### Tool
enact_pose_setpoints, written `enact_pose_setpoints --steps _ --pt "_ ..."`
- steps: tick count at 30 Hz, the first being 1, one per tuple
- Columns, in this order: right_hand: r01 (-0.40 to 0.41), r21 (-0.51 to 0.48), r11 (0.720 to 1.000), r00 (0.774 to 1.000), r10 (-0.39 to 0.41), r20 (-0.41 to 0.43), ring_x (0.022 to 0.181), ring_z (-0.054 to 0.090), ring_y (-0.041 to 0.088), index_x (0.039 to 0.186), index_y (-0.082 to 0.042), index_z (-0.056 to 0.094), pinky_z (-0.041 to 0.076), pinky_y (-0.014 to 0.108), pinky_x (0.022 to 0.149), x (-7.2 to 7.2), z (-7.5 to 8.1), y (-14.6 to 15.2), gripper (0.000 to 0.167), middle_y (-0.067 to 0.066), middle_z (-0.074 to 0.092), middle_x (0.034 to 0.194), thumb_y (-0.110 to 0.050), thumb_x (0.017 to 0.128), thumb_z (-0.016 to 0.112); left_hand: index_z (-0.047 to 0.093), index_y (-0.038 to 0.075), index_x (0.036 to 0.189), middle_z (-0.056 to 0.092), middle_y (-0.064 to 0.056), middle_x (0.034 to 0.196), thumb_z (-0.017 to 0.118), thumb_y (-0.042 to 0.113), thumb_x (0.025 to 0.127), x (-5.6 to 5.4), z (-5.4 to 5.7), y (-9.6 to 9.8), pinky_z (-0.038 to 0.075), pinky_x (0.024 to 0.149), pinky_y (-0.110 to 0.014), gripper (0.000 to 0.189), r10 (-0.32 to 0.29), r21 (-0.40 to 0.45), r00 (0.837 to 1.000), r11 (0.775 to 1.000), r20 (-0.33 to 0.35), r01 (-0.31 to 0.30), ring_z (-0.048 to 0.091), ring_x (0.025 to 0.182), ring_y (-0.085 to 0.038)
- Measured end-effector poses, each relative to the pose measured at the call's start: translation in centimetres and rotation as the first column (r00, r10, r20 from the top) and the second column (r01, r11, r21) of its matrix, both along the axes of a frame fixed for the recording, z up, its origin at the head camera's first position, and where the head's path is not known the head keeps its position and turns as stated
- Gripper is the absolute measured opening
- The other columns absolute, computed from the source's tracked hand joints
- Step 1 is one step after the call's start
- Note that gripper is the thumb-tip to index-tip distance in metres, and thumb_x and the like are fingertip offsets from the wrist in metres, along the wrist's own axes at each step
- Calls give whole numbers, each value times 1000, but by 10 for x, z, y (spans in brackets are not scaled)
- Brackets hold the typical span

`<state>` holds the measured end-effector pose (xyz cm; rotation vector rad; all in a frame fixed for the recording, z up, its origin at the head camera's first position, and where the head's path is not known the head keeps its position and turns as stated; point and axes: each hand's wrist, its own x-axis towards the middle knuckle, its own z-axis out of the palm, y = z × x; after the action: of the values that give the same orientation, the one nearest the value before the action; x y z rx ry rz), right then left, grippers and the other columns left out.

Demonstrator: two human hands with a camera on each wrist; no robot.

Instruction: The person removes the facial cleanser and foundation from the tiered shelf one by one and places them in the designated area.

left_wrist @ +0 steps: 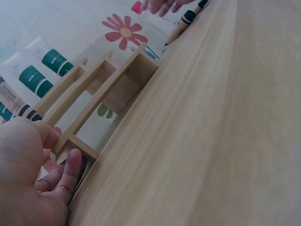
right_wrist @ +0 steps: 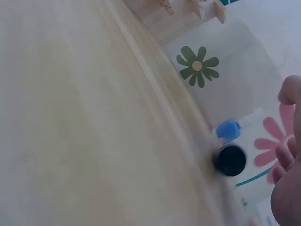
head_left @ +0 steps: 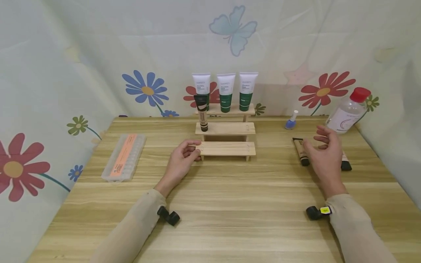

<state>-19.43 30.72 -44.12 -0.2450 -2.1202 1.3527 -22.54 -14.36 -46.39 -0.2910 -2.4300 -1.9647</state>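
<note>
- Stand (head_left: 231,128), one, on the desk (head_left: 243,204): left hand (head_left: 182,157), fingers grasping its lowest step (head_left: 227,148)
- White-green tubes (head_left: 226,93), three, top step (head_left: 215,109)
- Black-tan tube (head_left: 203,116), one, middle step (head_left: 236,128)
- Tan tubes (head_left: 300,149), two, near right hand (head_left: 325,160), fingers loose
- Bottles (head_left: 291,123) (head_left: 343,116), two
- Case (head_left: 124,157), one

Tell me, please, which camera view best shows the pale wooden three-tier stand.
The head view: it shows the stand from the front, all three tiers visible. The left wrist view shows it from one end, partly behind the left hand; the right wrist view catches only one cropped end.
</note>
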Motion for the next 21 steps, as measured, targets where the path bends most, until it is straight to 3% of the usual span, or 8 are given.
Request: enact_pose_setpoints --steps 3,6,12,17,21 --pt "-38 -63 997 995 32 -91 120 62 7 154 -13 61 46 21 93 -5 14 -5 59 -12 61 134 -13 98 82 73 15 139 71 -18 115 69 16 112 0 1 0 69 89 -38 27 -3 -3 1000 1000 0 3 75 101 -34" --pt "-120 -130 984 977 94 -192 125 64 15 153 -12 61 51 20 96 -9 32 -17 59 -5 64 137 -7 98 81 73 15 139 71 -18 115 69 17 112 0 1 0 69 89 -38 27 -4 -3 1000 1000 -3 4 75 101 -34" --pt "-357 -235 904 890 253 -379 128 63 31 151 -5 62 59 23 95 -15 63 -63 56 13 64 140 4 98 79 73 15 138 71 -18 115 69 17 112 -2 -1 -2 69 89 -37 27 4 -1 1000 1000 -13 -4 75 101 -34" --pt "-443 -224 868 849 327 -415 129 62 36 152 -5 60 60 27 92 -25 73 -99 57 17 61 144 3 99 79 73 13 138 70 -18 115 69 13 112 -1 0 -3 69 89 -37 27 1 19 1000 1000 -14 -1 75 101 -34" --pt "-485 -230 844 837 372 -401 130 62 36 152 -6 61 61 29 93 -32 75 -126 59 10 63 142 6 97 79 73 11 138 70 -19 114 69 11 112 -1 -2 0 69 90 -36 27 -6 33 1000 999 -20 6 74 101 -33"
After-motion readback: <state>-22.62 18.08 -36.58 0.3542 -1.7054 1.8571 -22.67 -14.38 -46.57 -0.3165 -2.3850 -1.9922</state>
